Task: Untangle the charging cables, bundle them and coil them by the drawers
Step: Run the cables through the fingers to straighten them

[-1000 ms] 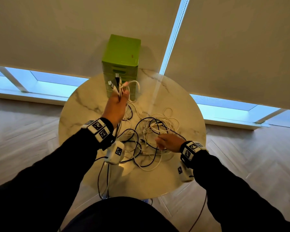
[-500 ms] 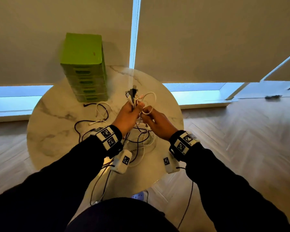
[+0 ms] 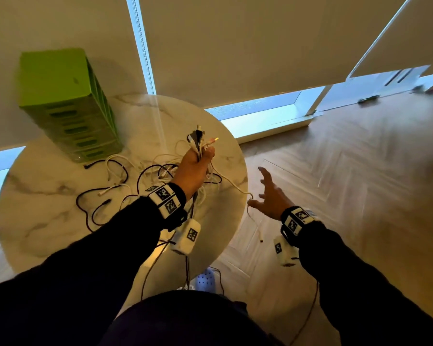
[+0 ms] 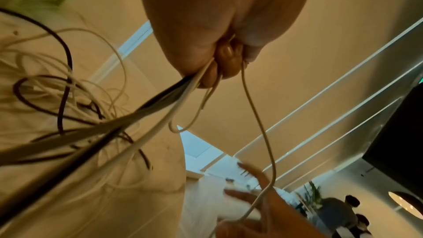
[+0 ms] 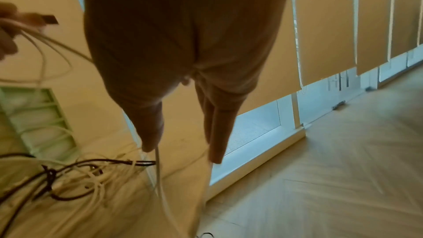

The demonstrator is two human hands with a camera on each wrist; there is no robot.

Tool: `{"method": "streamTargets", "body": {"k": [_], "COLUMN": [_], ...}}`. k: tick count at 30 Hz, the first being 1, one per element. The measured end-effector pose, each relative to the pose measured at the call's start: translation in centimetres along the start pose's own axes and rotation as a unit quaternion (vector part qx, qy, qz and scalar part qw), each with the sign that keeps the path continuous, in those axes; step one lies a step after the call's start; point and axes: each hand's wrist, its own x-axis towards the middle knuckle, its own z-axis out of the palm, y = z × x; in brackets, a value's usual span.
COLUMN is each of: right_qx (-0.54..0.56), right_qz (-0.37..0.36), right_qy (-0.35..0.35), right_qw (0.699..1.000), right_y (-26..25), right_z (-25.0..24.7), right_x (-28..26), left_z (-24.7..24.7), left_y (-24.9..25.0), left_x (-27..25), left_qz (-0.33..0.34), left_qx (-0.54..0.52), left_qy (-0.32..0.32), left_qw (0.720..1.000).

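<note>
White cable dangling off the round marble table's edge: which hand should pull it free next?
Probably right. The right hand, fingers spread, is beside the white cable, while the left hand grips the bundle of connector ends.

marble table (image 3: 48,236) | roller blinds (image 3: 248,46) | herringbone wood floor (image 3: 348,171)

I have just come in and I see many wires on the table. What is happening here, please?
A person is sorting a tangle of black and white charging cables on a round marble-patterned table. The left hand grips a bunch of cable ends, plugs pointing up. The right hand, fingers spread, is out past the table edge with one thin white cable running across it and hanging down. Most cables still lie loose and uncoiled near the green plastic drawer unit.
</note>
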Motion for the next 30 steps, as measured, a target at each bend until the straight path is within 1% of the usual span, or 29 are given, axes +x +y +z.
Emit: {"method": "streamTargets", "body": {"k": [1,2,3,4,6,7,8,9,11,13,14,15,17,19,20,22,24,25,26,27,28,30], "right_qx": [0.005,0.001,0.000,0.004,0.032,0.050,0.062,0.065,0.056,0.017,-0.016,-0.063,-0.150,-0.175,-0.171,-0.130,-0.046,0.009,0.063,0.097,0.105,0.083], "right_qz": [-0.045,-0.095,-0.138,-0.164,-0.158,-0.146,-0.138,-0.132,-0.124,-0.121,-0.113,-0.098,-0.051,-0.024,-0.035,-0.103,-0.176,-0.202,-0.216,-0.227,-0.234,-0.242], "right_qy": [0.019,0.022,0.008,-0.022,-0.108,-0.137,-0.147,-0.131,-0.045,0.042,0.060,0.061,0.025,-0.013,-0.024,-0.039,-0.087,-0.116,-0.125,-0.107,-0.069,0.004], "right_qw": [0.999,0.995,0.990,0.986,0.981,0.979,0.978,0.980,0.990,0.992,0.992,0.991,0.987,0.984,0.984,0.985,0.979,0.972,0.966,0.963,0.964,0.967], "right_y": [-0.1,-0.4,-1.0,-1.9,-3.8,-4.5,-5.3,-5.8,-5.5,-3.7,-2.3,-0.7,1.5,2.3,1.8,-0.3,-3.2,-4.7,-5.9,-7.0,-7.9,-8.8], "right_z": [0.0,-0.1,-0.2,-0.4,-0.6,-0.7,-0.6,-0.6,-1.1,-2.0,-2.3,-2.6,-3.1,-3.0,-2.9,-2.3,-1.3,-0.7,0.0,0.6,1.1,1.9], "right_x": [-0.4,-0.9,-1.2,-1.8,-2.8,-3.2,-3.6,-3.7,-3.6,-3.0,-2.6,-2.1,-1.9,-1.9,-2.0,-1.9,-1.6,-1.5,-1.4,-1.3,-1.3,-1.0], "left_z": [0.7,1.4,2.1,2.7,3.9,4.6,4.9,5.0,5.2,4.8,4.4,4.0,3.1,2.5,2.3,2.2,2.3,2.3,2.2,2.0,1.8,1.4], "left_y": [-0.3,-0.8,-1.0,-1.2,-1.5,-1.7,-1.9,-1.9,-1.7,-1.2,-1.0,-0.7,-0.2,0.2,0.4,0.7,0.8,0.9,0.7,0.7,0.7,0.6], "left_x": [-0.1,-0.3,-0.4,-0.5,-0.5,-0.5,-0.3,-0.2,0.1,0.4,0.6,0.7,0.7,0.7,0.7,0.6,0.5,0.5,0.6,0.7,0.8,1.0], "left_qz": [-0.006,-0.011,-0.017,-0.018,-0.005,0.000,-0.001,-0.009,-0.034,-0.065,-0.076,-0.081,-0.080,-0.074,-0.072,-0.072,-0.065,-0.058,-0.053,-0.048,-0.043,-0.028], "left_qx": [0.012,0.028,0.044,0.060,0.076,0.080,0.087,0.088,0.061,0.003,-0.027,-0.051,-0.080,-0.100,-0.109,-0.106,-0.090,-0.079,-0.069,-0.062,-0.060,-0.048], "left_qy": [-0.008,-0.019,-0.026,-0.033,-0.052,-0.065,-0.070,-0.071,-0.062,-0.046,-0.039,-0.035,-0.042,-0.060,-0.067,-0.075,-0.078,-0.076,-0.072,-0.067,-0.064,-0.058], "left_qw": [1.000,0.999,0.999,0.997,0.996,0.995,0.994,0.994,0.996,0.997,0.996,0.995,0.993,0.990,0.989,0.989,0.991,0.992,0.994,0.995,0.995,0.997]}}
